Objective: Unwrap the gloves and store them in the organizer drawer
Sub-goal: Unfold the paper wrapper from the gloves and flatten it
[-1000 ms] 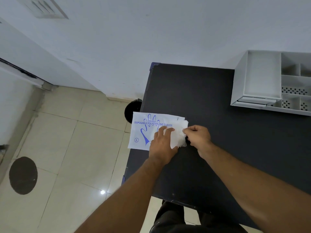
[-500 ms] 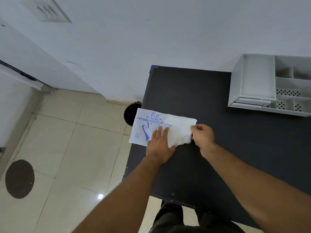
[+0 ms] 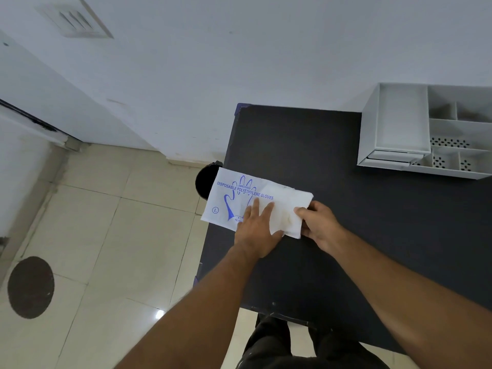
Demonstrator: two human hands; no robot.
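A white wrapper (image 3: 229, 198) printed in blue with a hand outline and "DISPOSABLE POLYETHYLENE GLOVES" lies at the left edge of the black table (image 3: 306, 145), partly overhanging it. My left hand (image 3: 257, 230) presses flat on the wrapper's lower middle, fingers spread. A wad of thin translucent gloves (image 3: 286, 211) sticks out of the wrapper's right end. My right hand (image 3: 318, 225) pinches the right edge of that wad. The white organizer (image 3: 372, 123) stands at the table's far right, with its drawer (image 3: 391, 157) at the front, slightly out.
The organizer's open top has several compartments (image 3: 452, 137), some with perforated floors. A dark round bin (image 3: 206, 181) stands on the tiled floor just past the table's left edge. A dark round floor plate (image 3: 30, 287) lies at lower left. The white wall runs behind the table.
My right hand has drawn the gloves further to the right out of the wrapper, so more of the wad shows. My left hand stays pressing the wrapper down.
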